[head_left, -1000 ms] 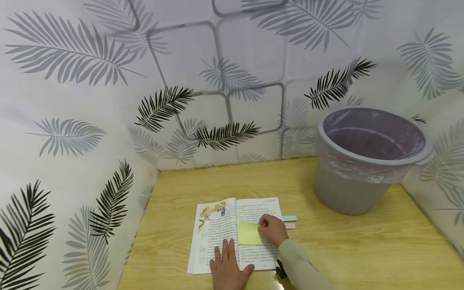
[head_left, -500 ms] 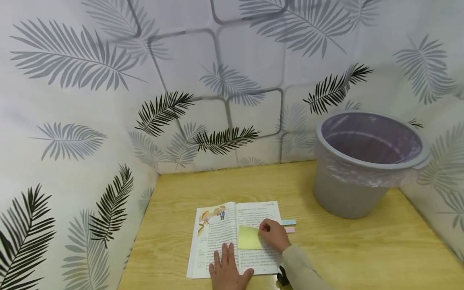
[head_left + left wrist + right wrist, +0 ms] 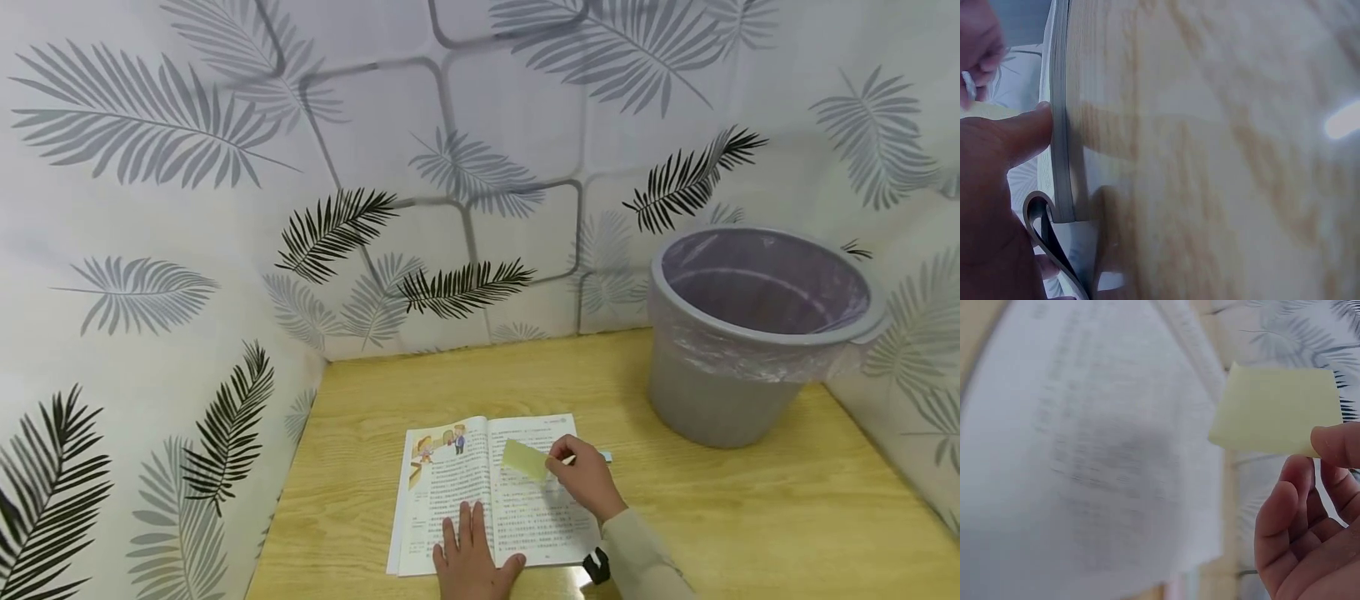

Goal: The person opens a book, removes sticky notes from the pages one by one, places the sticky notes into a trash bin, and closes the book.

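An open book [image 3: 450,492] with printed text lies on the wooden table, a cartoon picture at the top of its left page. My left hand [image 3: 474,557] rests with spread fingers on the lower part of the book, its thumb [image 3: 1029,131] along the lower edge. Above the right page my right hand [image 3: 583,477] pinches a yellow sticky note [image 3: 525,460] between thumb and fingertips at one end. The right wrist view has the sticky note [image 3: 1279,409] tilted up, apart from the page. A light blue tab [image 3: 607,457] sticks out past the book's right side.
A grey bucket [image 3: 720,400] lined with a clear plastic bag stands at the back right of the table. Leaf-patterned cloth walls [image 3: 525,308] close in the back and both sides. Bare wood [image 3: 720,508] lies right of the book.
The yellow sticky note lay against the right page earlier; my right hand has lifted it off, up and to the right. My left hand has stayed on the book.
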Demonstrator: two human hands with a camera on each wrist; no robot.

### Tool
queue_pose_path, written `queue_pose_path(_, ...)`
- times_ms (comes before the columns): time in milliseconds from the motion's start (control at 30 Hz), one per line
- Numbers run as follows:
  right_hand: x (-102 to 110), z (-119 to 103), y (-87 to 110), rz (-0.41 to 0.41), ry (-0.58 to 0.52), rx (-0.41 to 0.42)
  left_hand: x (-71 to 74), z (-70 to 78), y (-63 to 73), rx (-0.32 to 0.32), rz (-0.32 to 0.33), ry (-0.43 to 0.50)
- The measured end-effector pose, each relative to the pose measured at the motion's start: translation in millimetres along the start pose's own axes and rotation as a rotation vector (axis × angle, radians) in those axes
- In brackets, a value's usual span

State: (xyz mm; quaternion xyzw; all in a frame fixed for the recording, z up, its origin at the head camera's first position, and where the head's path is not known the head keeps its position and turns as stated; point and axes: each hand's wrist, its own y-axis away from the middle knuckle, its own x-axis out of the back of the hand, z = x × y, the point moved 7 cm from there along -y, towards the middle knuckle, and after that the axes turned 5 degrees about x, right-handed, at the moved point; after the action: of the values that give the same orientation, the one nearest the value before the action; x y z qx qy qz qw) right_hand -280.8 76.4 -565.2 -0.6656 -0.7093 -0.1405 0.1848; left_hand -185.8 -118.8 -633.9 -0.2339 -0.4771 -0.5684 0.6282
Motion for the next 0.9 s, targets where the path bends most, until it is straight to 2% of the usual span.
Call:
queue_pose_path(167, 24.2, -38.1, 4.5, 0.026, 0.04, 0.12, -1.3, -4.0, 0.0, 0.034, -0.014, -0.013)
queue_pose_path(300, 50.0, -65.5, 7.9, 0.096, 0.08, 0.221, -3.7, -1.5, -1.0, 0.014, -0.014, -0.015)
queue_pose_path(500, 84.6, -95.3, 8.3, 0.177, 0.122, 0.325, -0.9, 1.3, -0.6, -0.022, 0.035, -0.013)
queue_pose_path(667, 114.0, -115.8, 10.9, 0.305, 0.158, 0.428, 0.7, 2.2, 0.7, -0.024, 0.031, -0.027)
queue_pose_path(767, 127.7, -122.6, 15.2, 0.357, 0.165, 0.45, 1.0, 3.0, 1.4, -0.017, 0.016, -0.021)
queue_pose_path(900, 139.6, -126.8, 20.3, 0.381, 0.145, 0.445, 1.1, 4.9, 2.0, -0.013, 0.01, -0.012)
